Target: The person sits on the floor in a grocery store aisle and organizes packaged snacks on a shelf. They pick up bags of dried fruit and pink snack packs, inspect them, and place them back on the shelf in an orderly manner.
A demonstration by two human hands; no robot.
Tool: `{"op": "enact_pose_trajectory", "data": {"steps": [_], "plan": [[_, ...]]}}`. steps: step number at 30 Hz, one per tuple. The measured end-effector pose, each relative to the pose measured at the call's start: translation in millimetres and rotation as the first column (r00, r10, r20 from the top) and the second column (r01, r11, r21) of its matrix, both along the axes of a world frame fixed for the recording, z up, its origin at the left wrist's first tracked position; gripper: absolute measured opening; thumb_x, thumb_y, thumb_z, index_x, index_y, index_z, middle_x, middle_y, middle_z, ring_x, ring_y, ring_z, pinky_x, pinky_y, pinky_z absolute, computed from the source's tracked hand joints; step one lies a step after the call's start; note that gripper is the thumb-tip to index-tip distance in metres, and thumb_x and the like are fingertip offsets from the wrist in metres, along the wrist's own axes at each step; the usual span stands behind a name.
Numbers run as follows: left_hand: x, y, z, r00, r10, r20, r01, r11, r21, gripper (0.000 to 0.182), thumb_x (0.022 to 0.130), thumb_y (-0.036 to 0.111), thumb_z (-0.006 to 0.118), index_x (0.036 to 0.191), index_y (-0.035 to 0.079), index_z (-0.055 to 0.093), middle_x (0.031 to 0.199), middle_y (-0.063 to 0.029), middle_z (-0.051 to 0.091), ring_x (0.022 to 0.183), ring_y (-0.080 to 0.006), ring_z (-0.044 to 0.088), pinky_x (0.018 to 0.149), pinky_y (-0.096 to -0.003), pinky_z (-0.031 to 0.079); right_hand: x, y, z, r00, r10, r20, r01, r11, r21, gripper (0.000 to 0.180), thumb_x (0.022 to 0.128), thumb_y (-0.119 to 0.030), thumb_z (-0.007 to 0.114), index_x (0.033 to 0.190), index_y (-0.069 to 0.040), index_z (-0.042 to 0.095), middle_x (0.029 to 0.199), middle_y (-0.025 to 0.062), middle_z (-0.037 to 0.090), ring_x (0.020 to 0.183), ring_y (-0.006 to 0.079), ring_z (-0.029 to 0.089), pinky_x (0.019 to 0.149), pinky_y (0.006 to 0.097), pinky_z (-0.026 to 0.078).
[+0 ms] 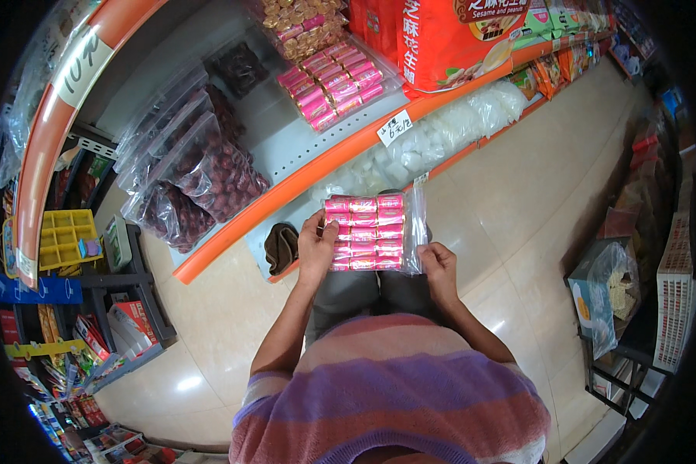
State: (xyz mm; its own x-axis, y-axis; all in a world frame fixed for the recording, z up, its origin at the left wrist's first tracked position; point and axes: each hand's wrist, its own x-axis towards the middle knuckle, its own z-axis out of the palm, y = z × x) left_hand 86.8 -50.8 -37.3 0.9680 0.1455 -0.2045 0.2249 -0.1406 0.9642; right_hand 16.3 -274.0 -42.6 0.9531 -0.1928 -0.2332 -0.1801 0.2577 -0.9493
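Observation:
A clear zip bag of pink-wrapped candy rolls (364,233) lies flat between my two hands, above my lap. My left hand (318,240) grips its left edge, thumb on top. At the lower right, my right hand (439,261) pinches the bag by its zip-seal end. Beyond the bag, on the orange-edged shelf (301,180), rests a like pack of pink rolls (332,84) beside bags of gold-wrapped pieces (301,23). Bags of dark red dried fruit, apparently jujubes (220,174), stand at the shelf's left part.
Clear bags of white pieces (423,148) fill the lower shelf, with a dark brown cloth item (281,248) near its left end. Large red packages (458,46) stand at the upper right. Shelving flanks both sides; at right are a box (583,301) and white basket (671,296).

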Motion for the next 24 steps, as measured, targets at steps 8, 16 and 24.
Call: {"op": "enact_pose_trajectory", "data": {"steps": [8, 16, 24], "plan": [[0.4, 2.3, -1.1, 0.999, -0.034, 0.042, 0.027, 0.989, 0.147, 0.037, 0.084, 0.014, 0.054, 0.113, -0.008, 0.050, 0.094, -0.0114, 0.058, 0.077, -0.0134, 0.055, 0.069, -0.0257, 0.045, 14.0, -12.5, 19.6, 0.996, -0.094, -0.011, 0.094, 0.995, 0.024, 0.015, 0.085, -0.016, 0.053, 0.079, -0.003, 0.056, 0.065, -0.0044, 0.048, 0.060, 0.0036, 0.041, 0.054, 0.0207, 0.034], [0.8, -1.1, 8.0, 0.986, -0.071, 0.153, 0.017, 0.946, 0.325, 0.037, 0.083, 0.019, 0.056, 0.109, -0.007, 0.052, 0.089, -0.0135, 0.058, 0.070, -0.0164, 0.055, 0.065, -0.0280, 0.045, 113.9, -12.9, 57.9, 0.943, -0.011, 0.332, 0.093, 0.968, -0.232, 0.015, 0.086, -0.017, 0.052, 0.081, -0.003, 0.055, 0.062, -0.0033, 0.044, 0.056, 0.0035, 0.038, 0.049, 0.0197, 0.030], [-6.7, 5.3, 16.2, 0.968, -0.085, 0.235, -0.035, 0.885, 0.463, 0.037, 0.079, 0.019, 0.056, 0.105, -0.008, 0.054, 0.087, -0.0205, 0.055, 0.068, -0.0279, 0.053, 0.066, -0.0367, 0.044, 236.0, 16.4, 96.2, 0.959, 0.004, 0.285, 0.027, 0.994, -0.105, 0.018, 0.085, -0.020, 0.053, 0.083, -0.002, 0.056, 0.060, -0.0010, 0.047, 0.045, 0.0042, 0.039, 0.036, 0.0185, 0.027]]}}
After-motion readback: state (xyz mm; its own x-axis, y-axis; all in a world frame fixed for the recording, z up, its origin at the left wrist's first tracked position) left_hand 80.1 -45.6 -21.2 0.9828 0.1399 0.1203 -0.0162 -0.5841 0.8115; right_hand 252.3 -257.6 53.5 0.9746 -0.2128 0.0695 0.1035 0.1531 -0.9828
